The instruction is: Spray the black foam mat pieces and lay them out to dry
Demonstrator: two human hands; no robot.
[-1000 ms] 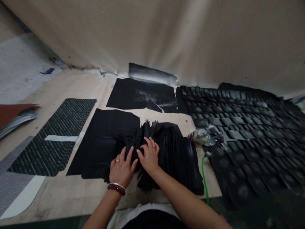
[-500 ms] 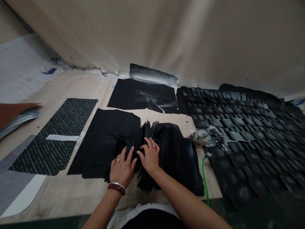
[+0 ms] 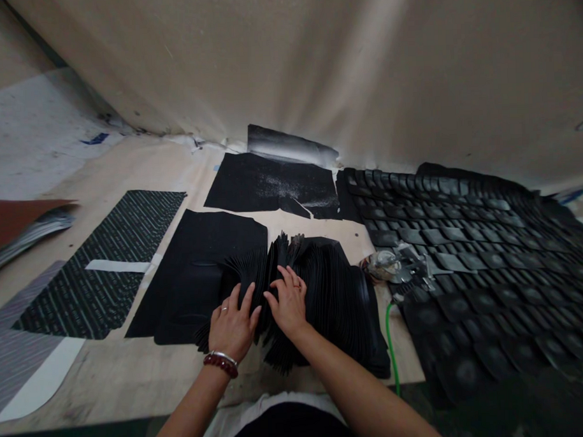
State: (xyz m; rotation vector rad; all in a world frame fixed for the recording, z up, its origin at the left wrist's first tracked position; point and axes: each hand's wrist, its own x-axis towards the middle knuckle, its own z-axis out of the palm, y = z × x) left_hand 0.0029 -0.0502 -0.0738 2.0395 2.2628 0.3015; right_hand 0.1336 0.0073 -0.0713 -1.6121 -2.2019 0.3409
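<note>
While the person is leaning over a pale plywood work surface (image 3: 110, 384), both bare hands are pressing on a fanned stack of thin black sheets (image 3: 327, 300), which is lying at 12 o'clock from the person's body. The left hand (image 3: 232, 324) is open wide, its fingers splayed across the ragged sheet edges, and a red beaded bracelet with a silver bangle (image 3: 221, 364) is circling its wrist. The right hand (image 3: 287, 306) is half open, its fingers (image 3: 288, 277) curling down into the edges, though whether they are pinching any sheets cannot be told.

The stack is overlapping a flat black mat (image 3: 188, 279) at its 9 o'clock side. A black sheet dusted with white powder (image 3: 271, 187) is lying at its 12 o'clock, with a curled grey-and-black sheet (image 3: 289, 145) leaning against a beige cloth backdrop (image 3: 286, 59) behind it. A crumpled clear plastic bag (image 3: 382, 266) is sitting at its 2 o'clock, just beside overlapping dimpled black pieces (image 3: 479, 275) that are spreading towards 3 o'clock. A green hose (image 3: 390, 342) is running down at its 4 o'clock. Toward 9 o'clock, a dark green-and-white patterned mat (image 3: 97, 267), a grey striped sheet (image 3: 23, 342) and a brown sheet (image 3: 14, 218) are lying on the surface.
</note>
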